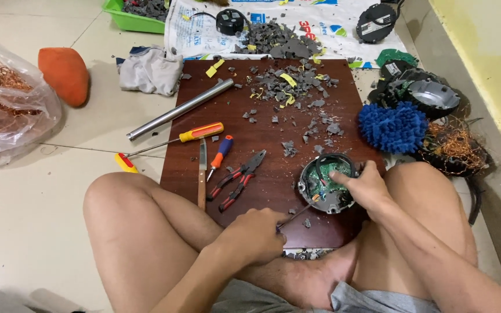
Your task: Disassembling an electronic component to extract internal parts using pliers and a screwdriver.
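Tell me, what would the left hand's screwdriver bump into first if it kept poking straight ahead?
Most likely the round gadget with the green circuit board that the right hand steadies. The left hand aims its screwdriver up and right, and the tip looks already at the gadget's rim, though depth is hard to judge.

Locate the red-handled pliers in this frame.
In the head view the red-handled pliers lie on the dark wooden board, left of centre, between the knife and the round electronic part that the right hand steadies.
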